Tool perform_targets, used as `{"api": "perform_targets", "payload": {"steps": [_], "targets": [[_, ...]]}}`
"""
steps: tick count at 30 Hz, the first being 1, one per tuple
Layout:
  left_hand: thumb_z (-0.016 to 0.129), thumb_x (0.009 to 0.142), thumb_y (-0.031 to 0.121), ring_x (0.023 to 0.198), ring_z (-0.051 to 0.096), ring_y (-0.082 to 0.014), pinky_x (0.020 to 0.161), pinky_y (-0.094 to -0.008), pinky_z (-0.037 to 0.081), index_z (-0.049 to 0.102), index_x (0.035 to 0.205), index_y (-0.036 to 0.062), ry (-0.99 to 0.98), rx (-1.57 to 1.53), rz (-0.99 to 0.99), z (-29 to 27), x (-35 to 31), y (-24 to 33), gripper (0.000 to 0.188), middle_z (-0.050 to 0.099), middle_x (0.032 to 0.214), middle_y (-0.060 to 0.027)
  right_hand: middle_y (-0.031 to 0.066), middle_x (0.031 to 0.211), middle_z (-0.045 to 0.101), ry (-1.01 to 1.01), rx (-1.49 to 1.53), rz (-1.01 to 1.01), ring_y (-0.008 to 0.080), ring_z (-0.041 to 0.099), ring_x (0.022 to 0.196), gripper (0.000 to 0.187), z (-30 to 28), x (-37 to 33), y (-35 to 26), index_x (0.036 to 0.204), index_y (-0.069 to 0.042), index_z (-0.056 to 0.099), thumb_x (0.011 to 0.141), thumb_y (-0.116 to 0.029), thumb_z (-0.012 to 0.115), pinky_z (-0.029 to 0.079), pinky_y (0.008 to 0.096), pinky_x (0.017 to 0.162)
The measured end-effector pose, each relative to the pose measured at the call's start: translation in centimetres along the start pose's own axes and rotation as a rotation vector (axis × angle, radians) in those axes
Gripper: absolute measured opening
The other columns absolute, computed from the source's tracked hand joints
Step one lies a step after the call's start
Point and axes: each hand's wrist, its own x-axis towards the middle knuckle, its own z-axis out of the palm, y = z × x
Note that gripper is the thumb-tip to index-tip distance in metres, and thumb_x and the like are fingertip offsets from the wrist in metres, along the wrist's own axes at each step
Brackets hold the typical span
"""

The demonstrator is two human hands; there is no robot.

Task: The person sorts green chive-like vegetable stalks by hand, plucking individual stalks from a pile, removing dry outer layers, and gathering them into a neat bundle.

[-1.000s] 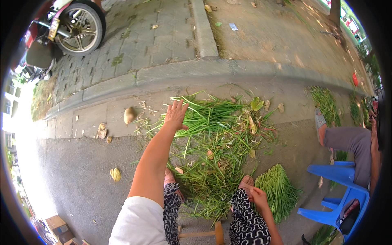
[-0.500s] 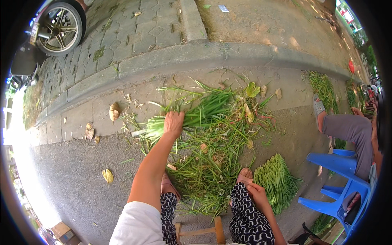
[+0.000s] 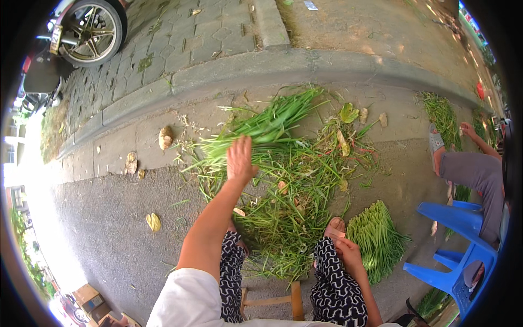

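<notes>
My left hand [image 3: 239, 159] reaches forward with its fingers stretched out, at the near edge of a loose bunch of garlic chives [image 3: 278, 122]. The bunch lies slantwise on the ground, pale ends to the left and green leaves to the upper right. Beside my right knee, my right hand [image 3: 350, 255] is closed, thumb and fingertips together; whatever small thing they may pinch I cannot make out. Just right of that hand stands a neat, dense bundle of garlic chives [image 3: 376, 237]. Between my feet spreads a heap of loose trimmings and leaves [image 3: 286, 218].
Behind the bunch runs a stone kerb [image 3: 218, 76]. A blue plastic stool [image 3: 455, 261] and a seated person's leg [image 3: 471, 169] are on the right, near more greens [image 3: 440, 114]. A motorcycle wheel [image 3: 92, 32] stands at upper left. Dry leaves [image 3: 153, 222] lie about.
My left hand has let go of the bunch and straightened its fingers. The bunch now lies a little farther away. My right hand stays by the knee. The whole view has shifted slightly.
</notes>
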Motion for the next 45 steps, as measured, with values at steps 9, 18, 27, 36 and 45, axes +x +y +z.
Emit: {"api": "perform_targets", "payload": {"steps": [9, 18, 27, 36, 45], "targets": [[0.059, 0.069, 0.008, 0.090, 0.054, -0.0274, 0.078, -0.0383, 0.044, 0.051, 0.108, 0.0076, 0.072, -0.311, 0.329, 2.7, -3.7, -3.0, 0.040, 0.054, 0.103, -0.0118, -0.0013, 0.076, 0.058, 0.016, -0.033, 0.036, 0.0037, 0.047, 0.058, 0.020, 0.0, 0.2, 0.1, 0.101, 0.001, 0.057, 0.085, -0.009, 0.053, 0.038, 0.0165, 0.050], [0.057, 0.068, 0.007, 0.084, 0.052, -0.0249, 0.072, -0.0376, 0.044, 0.055, 0.087, 0.0101, 0.267, -0.107, 0.120, 5.0, -1.3, -3.0, 0.019, 0.052, 0.086, -0.0060, -0.0025, 0.073, 0.055, 0.028, -0.030, 0.044, 0.0033, 0.046, 0.056, 0.019, -0.1, 1.0, 0.8, 0.101, 0.001, 0.058, 0.084, -0.008, 0.053, 0.036, 0.0158, 0.050], [0.055, 0.072, 0.011, 0.096, 0.051, -0.0224, 0.083, -0.0359, 0.040, 0.059, 0.095, 0.0138, 0.187, -0.115, 0.440, 4.4, -6.3, -3.3, 0.024, 0.052, 0.109, -0.0067, 0.0018, 0.083, 0.062, 0.045, -0.082, 0.054, 0.0070, 0.057, 0.068, 0.019, 1.3, 0.4, -0.1, 0.100, 0.003, 0.058, 0.084, -0.006, 0.050, 0.046, 0.0186, 0.059], [0.064, 0.071, 0.018, 0.089, 0.056, -0.0280, 0.075, -0.0368, 0.047, 0.057, 0.104, 0.0108, 0.028, -0.573, 0.253, 0.2, -10.2, -7.0, 0.034, 0.058, 0.100, -0.0098, 0.0048, 0.088, 0.063, 0.010, -0.110, 0.038, 0.0093, 0.059, 0.072, 0.023, 2.3, 0.2, -0.7, 0.105, 0.004, 0.056, 0.085, -0.007, 0.049, 0.047, 0.0196, 0.063], [0.058, 0.071, 0.008, 0.083, 0.055, -0.0266, 0.072, -0.0371, 0.047, 0.060, 0.089, 0.0098, 0.225, -0.334, -0.013, 4.8, -11.1, -13.9, 0.018, 0.059, 0.086, -0.0080, 0.0019, 0.082, 0.062, 0.101, -0.223, 0.038, 0.0069, 0.057, 0.067, 0.022, 1.7, 0.3, -0.2, 0.102, 0.004, 0.058, 0.085, -0.009, 0.053, 0.044, 0.0185, 0.059]]}}
